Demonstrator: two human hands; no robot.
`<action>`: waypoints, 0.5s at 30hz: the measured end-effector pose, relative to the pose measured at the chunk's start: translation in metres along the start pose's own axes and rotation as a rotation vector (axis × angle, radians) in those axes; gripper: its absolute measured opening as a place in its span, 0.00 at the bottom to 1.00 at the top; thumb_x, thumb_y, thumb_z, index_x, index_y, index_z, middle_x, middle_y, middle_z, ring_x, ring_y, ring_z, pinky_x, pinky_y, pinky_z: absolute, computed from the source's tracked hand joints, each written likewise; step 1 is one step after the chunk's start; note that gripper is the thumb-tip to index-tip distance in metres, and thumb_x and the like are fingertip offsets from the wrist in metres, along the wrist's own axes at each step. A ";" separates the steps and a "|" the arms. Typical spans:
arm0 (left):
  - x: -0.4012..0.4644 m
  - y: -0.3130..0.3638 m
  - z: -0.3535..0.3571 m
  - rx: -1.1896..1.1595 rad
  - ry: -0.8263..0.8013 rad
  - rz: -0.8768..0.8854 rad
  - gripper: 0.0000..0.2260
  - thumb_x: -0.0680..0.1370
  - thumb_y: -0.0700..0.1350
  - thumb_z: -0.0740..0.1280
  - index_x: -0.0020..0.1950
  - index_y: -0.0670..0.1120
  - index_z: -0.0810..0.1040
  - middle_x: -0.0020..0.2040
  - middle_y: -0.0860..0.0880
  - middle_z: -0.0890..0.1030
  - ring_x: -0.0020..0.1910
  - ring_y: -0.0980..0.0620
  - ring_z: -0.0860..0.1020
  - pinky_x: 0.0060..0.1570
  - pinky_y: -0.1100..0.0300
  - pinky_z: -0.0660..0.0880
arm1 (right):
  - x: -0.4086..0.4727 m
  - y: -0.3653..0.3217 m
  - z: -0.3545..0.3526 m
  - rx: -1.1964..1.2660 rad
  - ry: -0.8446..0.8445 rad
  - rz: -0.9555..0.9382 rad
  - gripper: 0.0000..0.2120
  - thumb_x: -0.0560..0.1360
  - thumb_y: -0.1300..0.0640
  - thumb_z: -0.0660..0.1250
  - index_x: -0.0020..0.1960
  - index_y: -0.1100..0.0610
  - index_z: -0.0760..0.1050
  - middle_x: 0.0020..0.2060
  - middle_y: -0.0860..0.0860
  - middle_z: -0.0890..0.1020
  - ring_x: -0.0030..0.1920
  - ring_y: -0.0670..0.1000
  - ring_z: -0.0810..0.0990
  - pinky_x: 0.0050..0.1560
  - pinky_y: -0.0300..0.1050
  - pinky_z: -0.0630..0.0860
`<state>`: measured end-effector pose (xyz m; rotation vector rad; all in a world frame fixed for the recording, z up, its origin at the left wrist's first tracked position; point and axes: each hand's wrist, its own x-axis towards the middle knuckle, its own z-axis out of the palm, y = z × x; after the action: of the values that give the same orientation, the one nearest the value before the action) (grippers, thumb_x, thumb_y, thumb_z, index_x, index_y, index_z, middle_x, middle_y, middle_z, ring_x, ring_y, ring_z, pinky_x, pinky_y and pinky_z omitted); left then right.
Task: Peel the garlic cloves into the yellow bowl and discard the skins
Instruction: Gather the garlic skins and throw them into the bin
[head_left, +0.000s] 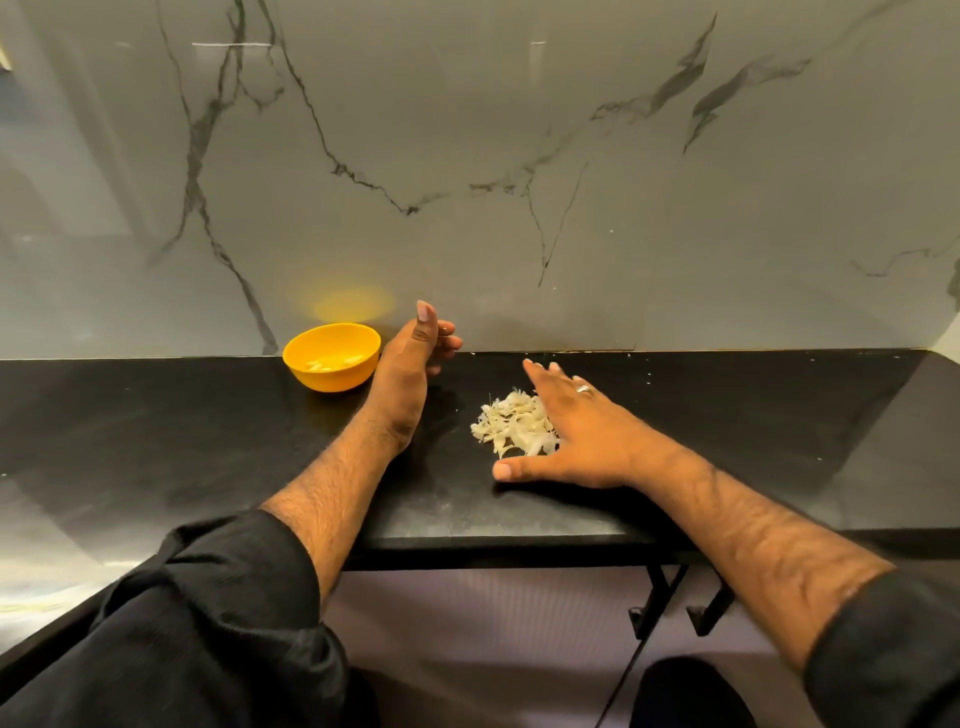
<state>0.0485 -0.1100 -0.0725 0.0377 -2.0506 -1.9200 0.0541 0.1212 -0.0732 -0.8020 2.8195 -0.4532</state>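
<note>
The yellow bowl (332, 358) stands on the black counter near the back wall, with several peeled garlic cloves (332, 362) inside. A pile of pale garlic skins (511, 423) lies on the counter right of centre. My right hand (566, 436) lies flat and open against the pile's right side, thumb stretched along its near edge, a ring on one finger. My left hand (410, 364) stands on its edge just right of the bowl, thumb up, fingers loosely curled, holding nothing that I can see.
The black counter (156, 426) runs along a grey marble wall (467, 156). Its front edge lies close under my forearms, with dark cabinet handles (670, 603) below. Small skin flecks dot the counter at the back right.
</note>
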 end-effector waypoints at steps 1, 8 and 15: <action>-0.001 0.000 0.001 -0.009 0.010 0.001 0.32 0.81 0.72 0.54 0.60 0.48 0.82 0.57 0.48 0.87 0.60 0.49 0.84 0.69 0.41 0.75 | 0.005 -0.005 0.000 0.040 -0.002 -0.015 0.67 0.61 0.15 0.65 0.85 0.44 0.36 0.85 0.47 0.46 0.85 0.50 0.44 0.84 0.54 0.45; 0.002 0.004 -0.004 -0.081 0.063 -0.032 0.33 0.78 0.72 0.54 0.60 0.47 0.83 0.57 0.48 0.87 0.61 0.49 0.84 0.68 0.43 0.75 | 0.033 -0.006 -0.040 0.101 -0.009 -0.145 0.55 0.60 0.12 0.61 0.80 0.40 0.65 0.75 0.42 0.71 0.74 0.45 0.70 0.76 0.51 0.69; 0.005 0.003 -0.010 -0.196 0.093 -0.077 0.35 0.76 0.74 0.56 0.58 0.46 0.83 0.58 0.44 0.87 0.62 0.46 0.83 0.70 0.42 0.74 | 0.040 -0.047 -0.017 -0.357 0.033 -0.497 0.35 0.78 0.25 0.58 0.77 0.44 0.73 0.76 0.45 0.73 0.75 0.47 0.69 0.73 0.47 0.67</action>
<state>0.0471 -0.1200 -0.0684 0.1585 -1.8179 -2.1153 0.0386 0.0655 -0.0452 -1.5924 2.7465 -0.0140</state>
